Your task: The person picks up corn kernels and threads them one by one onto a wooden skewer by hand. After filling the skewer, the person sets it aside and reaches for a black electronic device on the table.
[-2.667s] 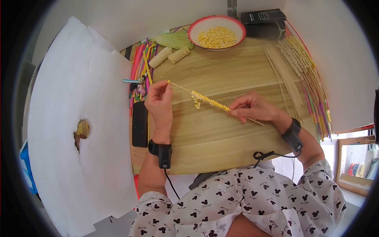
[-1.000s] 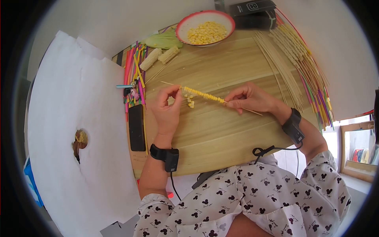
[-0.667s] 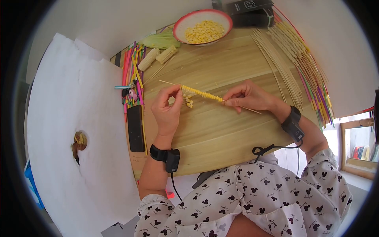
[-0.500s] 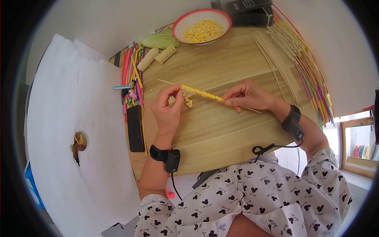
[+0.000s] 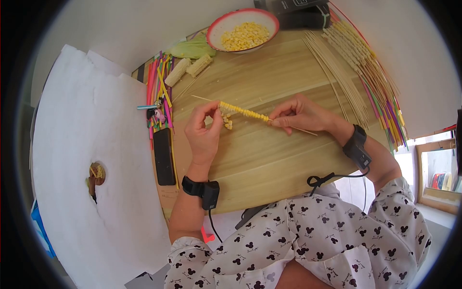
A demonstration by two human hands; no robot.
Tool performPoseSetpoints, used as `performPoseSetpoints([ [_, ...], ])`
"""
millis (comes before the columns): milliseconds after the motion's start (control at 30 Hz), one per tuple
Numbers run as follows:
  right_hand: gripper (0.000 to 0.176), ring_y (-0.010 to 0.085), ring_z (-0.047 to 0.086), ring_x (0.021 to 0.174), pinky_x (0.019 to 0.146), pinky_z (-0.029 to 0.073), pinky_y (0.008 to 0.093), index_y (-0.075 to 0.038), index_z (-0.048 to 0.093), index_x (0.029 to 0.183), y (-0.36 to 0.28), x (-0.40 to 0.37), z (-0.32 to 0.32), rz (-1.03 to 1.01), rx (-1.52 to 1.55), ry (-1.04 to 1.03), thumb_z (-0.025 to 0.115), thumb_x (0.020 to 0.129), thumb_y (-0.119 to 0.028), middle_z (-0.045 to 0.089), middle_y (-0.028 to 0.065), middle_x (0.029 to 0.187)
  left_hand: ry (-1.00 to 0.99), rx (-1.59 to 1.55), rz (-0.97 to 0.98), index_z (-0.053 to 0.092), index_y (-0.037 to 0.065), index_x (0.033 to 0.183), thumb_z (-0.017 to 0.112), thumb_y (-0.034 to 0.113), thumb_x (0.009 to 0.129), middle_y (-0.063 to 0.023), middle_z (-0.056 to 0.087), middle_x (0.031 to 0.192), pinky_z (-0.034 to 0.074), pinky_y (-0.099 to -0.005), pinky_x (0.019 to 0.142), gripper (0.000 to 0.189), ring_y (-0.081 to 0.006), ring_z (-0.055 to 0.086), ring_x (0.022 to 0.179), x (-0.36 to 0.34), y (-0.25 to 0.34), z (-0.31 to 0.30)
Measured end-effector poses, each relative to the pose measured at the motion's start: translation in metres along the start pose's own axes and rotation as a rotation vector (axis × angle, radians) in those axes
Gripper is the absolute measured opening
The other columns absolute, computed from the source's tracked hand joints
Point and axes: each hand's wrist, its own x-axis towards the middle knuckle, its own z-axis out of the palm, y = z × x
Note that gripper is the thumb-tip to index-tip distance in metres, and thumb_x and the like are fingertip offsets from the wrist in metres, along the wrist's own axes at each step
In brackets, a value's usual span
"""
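Observation:
A thin wooden skewer threaded with yellow corn kernels (image 5: pixel 244 111) spans the gap between my two hands. My left hand (image 5: pixel 203 129) is closed, thumb and forefinger pinching at the left end of the kernel row, with the bare tip sticking out beyond. My right hand (image 5: pixel 298 115) grips the skewer just past the last kernel on the right, and its bare end runs out below the palm. A few loose corn kernels (image 5: pixel 227 123) lie on the table beside my left thumb.
At the back stands a red-rimmed bowl (image 5: pixel 210 38) of kernels. Corn cobs (image 5: pixel 178 72), colored sticks (image 5: pixel 154 82) and a phone (image 5: pixel 164 156) line the left edge. Bare skewers (image 5: pixel 337 77) and kernel-loaded skewers (image 5: pixel 353 50) lie right. A cable (image 5: pixel 337 177) hangs from my right wrist.
Both hands keep their hold on the skewer in nearly the same place. The view has shifted slightly, and the fingers of my right hand have moved a little.

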Motion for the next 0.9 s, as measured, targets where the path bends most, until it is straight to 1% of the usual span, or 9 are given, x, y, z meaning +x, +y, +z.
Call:
performPoseSetpoints([
  [100,0.016,0.0032,0.053,0.057,0.054,0.041,0.0187,0.002,0.068,0.1,0.004,0.003,-0.001,-0.04,0.037,0.003,0.064,0.091,-0.01,0.059,-0.0018,0.066,0.02,-0.026,-0.017,0.062,-0.002,0.108,0.059,-0.006,0.087,-0.0036,0.061,0.096,0.046,-0.0234,0.08,0.021,-0.0094,0.058,0.088,0.001,0.006,0.001],
  [300,0.015,0.0034,0.053,0.056,0.052,0.044,0.0195,0.002,0.068,0.097,0.008,0.009,-0.005,-0.027,0.003,0.156,0.064,0.091,-0.012,0.061,-0.001,0.066,0.104,0.025,-0.086,0.063,0.001,0.108,0.061,0.0,0.088,-0.0029,0.063,0.093,0.046,-0.0227,0.076,0.02,-0.0091,0.057,0.083,0.007,0.008,-0.007],
  [367,0.015,0.0035,0.054,0.055,0.051,0.045,0.02,0.002,0.067,0.096,0.008,0.009,-0.006,-0.023,0.004,0.201,0.064,0.091,-0.012,0.061,-0.001,0.066,0.004,0.279,-0.068,0.065,0.002,0.102,0.062,0.002,0.086,-0.0021,0.064,0.091,0.045,-0.0236,0.074,0.016,-0.0087,0.056,0.081,0.009,0.001,-0.014],
  [400,0.015,0.0035,0.054,0.055,0.051,0.045,0.02,0.002,0.067,0.096,0.008,0.009,-0.006,-0.023,0.005,0.201,0.064,0.091,-0.012,0.061,-0.001,0.066,0.004,0.28,-0.068,0.065,0.002,0.102,0.062,0.002,0.086,-0.0021,0.064,0.091,0.045,-0.0236,0.074,0.016,-0.0087,0.056,0.081,0.008,0.001,-0.013],
  [467,0.015,0.0034,0.054,0.056,0.052,0.045,0.0198,0.002,0.067,0.095,0.007,0.008,-0.006,-0.026,0.008,0.191,0.063,0.092,-0.013,0.061,-0.001,0.066,-0.059,0.288,-0.104,0.065,0.001,0.094,0.064,0.002,0.081,-0.0072,0.063,0.084,0.046,-0.0284,0.071,0.012,-0.0154,0.056,0.078,0.007,0.002,-0.011],
  [567,0.015,0.0034,0.054,0.056,0.052,0.045,0.0198,0.002,0.067,0.095,0.005,0.007,-0.005,-0.023,0.027,0.19,0.064,0.092,-0.013,0.061,-0.0011,0.067,-0.128,0.341,-0.075,0.066,0.001,0.091,0.064,-0.001,0.079,-0.0085,0.062,0.082,0.046,-0.0289,0.071,0.012,-0.0179,0.057,0.078,0.008,0.003,-0.011],
  [600,0.015,0.0034,0.054,0.056,0.052,0.045,0.0198,0.002,0.067,0.095,0.006,0.007,-0.005,-0.023,0.028,0.19,0.064,0.092,-0.013,0.061,-0.0011,0.067,-0.129,0.341,-0.076,0.066,0.001,0.091,0.064,-0.001,0.079,-0.0085,0.062,0.082,0.046,-0.0289,0.071,0.012,-0.0179,0.057,0.078,0.009,0.003,-0.011],
  [667,0.015,0.0033,0.054,0.057,0.052,0.04,0.018,0.001,0.067,0.098,0.007,0.008,-0.006,-0.019,0.03,0.187,0.063,0.092,-0.012,0.062,-0.0009,0.07,-0.198,0.353,-0.075,0.065,0.0,0.094,0.063,-0.001,0.079,-0.0053,0.061,0.085,0.045,-0.0256,0.075,0.015,-0.0147,0.056,0.08,0.008,0.003,-0.014],
  [900,0.016,0.0033,0.054,0.058,0.052,0.041,0.0183,0.001,0.067,0.098,0.006,0.007,-0.007,-0.002,0.034,0.168,0.062,0.092,-0.012,0.062,-0.0008,0.071,-0.286,0.408,-0.046,0.065,0.0,0.095,0.061,-0.001,0.079,-0.0067,0.059,0.087,0.046,-0.0269,0.075,0.016,-0.0162,0.057,0.082,0.007,0.003,-0.014],
])
